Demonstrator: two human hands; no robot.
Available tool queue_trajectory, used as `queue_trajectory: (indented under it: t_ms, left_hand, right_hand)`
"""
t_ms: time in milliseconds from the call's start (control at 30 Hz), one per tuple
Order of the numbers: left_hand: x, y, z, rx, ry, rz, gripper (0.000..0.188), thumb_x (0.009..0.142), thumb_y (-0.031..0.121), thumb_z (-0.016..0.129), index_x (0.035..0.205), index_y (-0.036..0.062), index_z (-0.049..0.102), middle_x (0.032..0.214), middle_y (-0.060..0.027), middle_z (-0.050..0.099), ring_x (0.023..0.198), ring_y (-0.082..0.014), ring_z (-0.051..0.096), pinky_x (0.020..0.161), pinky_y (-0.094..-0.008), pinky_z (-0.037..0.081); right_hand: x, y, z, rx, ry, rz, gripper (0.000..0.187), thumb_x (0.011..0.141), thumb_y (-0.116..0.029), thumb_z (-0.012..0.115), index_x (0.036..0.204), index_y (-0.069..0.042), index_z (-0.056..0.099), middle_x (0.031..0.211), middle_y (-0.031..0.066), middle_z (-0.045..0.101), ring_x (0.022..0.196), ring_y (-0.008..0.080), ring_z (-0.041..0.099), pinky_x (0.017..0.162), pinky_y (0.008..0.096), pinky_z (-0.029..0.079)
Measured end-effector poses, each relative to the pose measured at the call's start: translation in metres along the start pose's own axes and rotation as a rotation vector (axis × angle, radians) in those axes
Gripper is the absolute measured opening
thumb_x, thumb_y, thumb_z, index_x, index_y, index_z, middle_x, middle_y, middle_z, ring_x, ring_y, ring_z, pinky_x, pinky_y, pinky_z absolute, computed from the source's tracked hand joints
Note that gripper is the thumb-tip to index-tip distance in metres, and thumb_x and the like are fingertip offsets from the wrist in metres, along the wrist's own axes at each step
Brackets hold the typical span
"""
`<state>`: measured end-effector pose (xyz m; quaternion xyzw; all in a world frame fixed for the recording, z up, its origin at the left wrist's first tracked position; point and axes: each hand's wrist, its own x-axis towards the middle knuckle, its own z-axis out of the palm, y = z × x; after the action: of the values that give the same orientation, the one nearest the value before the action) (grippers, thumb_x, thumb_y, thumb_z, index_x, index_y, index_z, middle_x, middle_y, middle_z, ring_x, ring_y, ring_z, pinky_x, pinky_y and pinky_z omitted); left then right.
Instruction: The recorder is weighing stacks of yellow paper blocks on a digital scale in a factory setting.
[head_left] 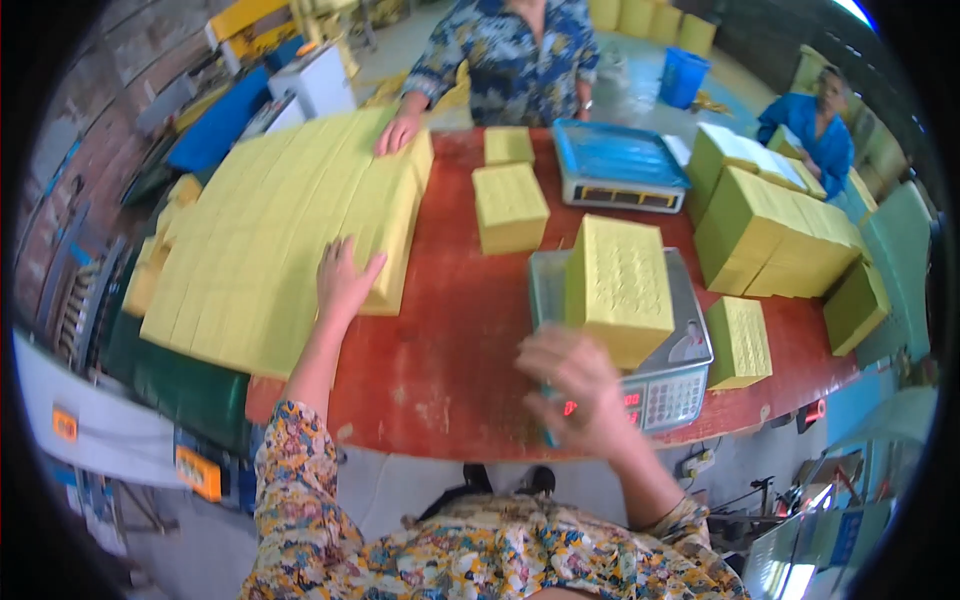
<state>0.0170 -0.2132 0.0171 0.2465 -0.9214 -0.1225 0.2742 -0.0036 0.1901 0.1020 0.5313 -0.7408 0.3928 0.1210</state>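
Note:
My left hand (345, 278) lies on the near right end of a wide block of yellow paper stacks (260, 220), its fingers spread and nothing in them. Slightly blurred, my right hand (575, 385) hovers over the front left of a digital scale (690, 345), partly covering its lit red display. Its fingers are apart, with nothing seen in them. A tall stack of yellow paper (620, 280) with an embossed top stands on the scale's plate, just beyond my right hand.
Smaller yellow stacks (510, 205) stand mid-table near a blue-topped scale (620, 160). More stacks (775, 230) fill the right of the red table (400, 400); a single stack (738, 342) stands beside my scale. Opposite, a co-worker's hand (400, 132) rests on the block. Another person sits far right.

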Motion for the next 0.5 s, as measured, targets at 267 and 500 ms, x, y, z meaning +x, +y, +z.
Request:
queue_trajectory:
  t_ms: [267, 500]
  left_hand:
    - [0.026, -0.012, 0.026, 0.29, -0.297, 0.037, 0.091, 0.078, 0.055, 0.067, 0.142, -0.0034, 0.038, 0.152, -0.0259, 0.03, 0.143, -0.0373, 0.025, 0.118, -0.047, 0.021]
    - [-0.02, -0.003, 0.016, 0.08, -0.456, 0.463, 0.084, 0.071, 0.033, 0.07, 0.141, -0.0026, 0.039, 0.15, -0.0238, 0.034, 0.141, -0.0374, 0.029, 0.118, -0.0451, 0.021]
  right_hand:
    - [-0.028, -0.029, 0.076, 0.216, -0.041, 0.149, 0.033, 0.082, -0.012, 0.071, 0.114, -0.004, 0.065, 0.118, 0.014, 0.065, 0.116, 0.0335, 0.059, 0.096, 0.043, 0.048]
    - [-0.029, -0.031, 0.101, 0.256, 0.08, 0.186, 0.031, 0.079, -0.012, 0.07, 0.109, -0.003, 0.064, 0.108, 0.0166, 0.065, 0.106, 0.035, 0.061, 0.089, 0.0437, 0.049]
